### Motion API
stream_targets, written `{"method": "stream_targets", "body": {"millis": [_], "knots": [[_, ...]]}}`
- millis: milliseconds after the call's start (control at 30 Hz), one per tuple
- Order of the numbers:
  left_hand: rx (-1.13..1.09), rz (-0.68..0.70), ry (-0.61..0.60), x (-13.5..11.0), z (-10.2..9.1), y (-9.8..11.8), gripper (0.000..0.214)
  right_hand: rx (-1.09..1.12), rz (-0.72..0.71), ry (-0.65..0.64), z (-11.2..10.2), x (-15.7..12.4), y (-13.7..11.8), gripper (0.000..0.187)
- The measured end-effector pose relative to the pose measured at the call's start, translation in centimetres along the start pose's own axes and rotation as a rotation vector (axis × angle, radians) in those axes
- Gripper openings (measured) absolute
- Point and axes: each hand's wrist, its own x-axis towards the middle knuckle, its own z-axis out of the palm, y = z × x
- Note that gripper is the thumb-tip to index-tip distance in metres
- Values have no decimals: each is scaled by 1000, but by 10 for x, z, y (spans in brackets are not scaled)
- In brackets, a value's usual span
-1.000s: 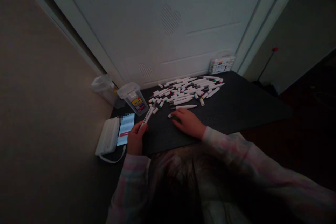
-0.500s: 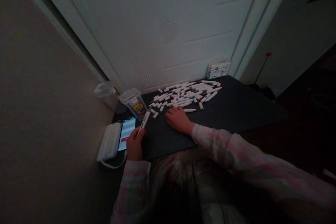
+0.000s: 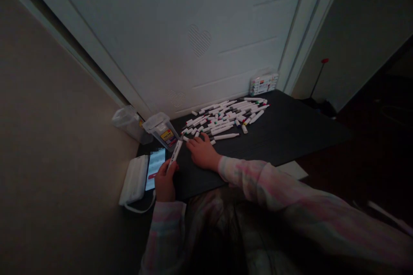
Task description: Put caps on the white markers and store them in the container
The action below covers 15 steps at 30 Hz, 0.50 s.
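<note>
In my left hand (image 3: 165, 182) is a white marker (image 3: 175, 154), gripped near its lower end and slanting up to the right with its dark grey tip end uppermost. My right hand (image 3: 204, 152) lies low over the table, palm down, its fingers a little apart and reaching among loose white caps at the near left edge of the pile. A cap (image 3: 186, 139) sits right by its fingertips; whether they touch it is hard to make out. Beyond spreads a heap of white markers and caps (image 3: 222, 118) with coloured ends, many of the markers uncapped.
Two clear plastic boxes (image 3: 158, 125) stand on the left of the black table (image 3: 274, 137). Near my left hand lie a lit phone (image 3: 156, 167) and a white power bank (image 3: 134, 179) with a cable. A case of markers (image 3: 263, 84) leans against the white door (image 3: 226, 21).
My right hand has moved left, from the front of the pile to the caps near the marker, and its fingers have spread. The left hand still holds the marker.
</note>
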Motion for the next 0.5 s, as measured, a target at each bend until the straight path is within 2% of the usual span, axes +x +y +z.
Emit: {"method": "stream_targets", "body": {"millis": [500], "knots": [[-30,-32,8,-1,2,2,38,4,34,14,-3,-2,2,24]]}}
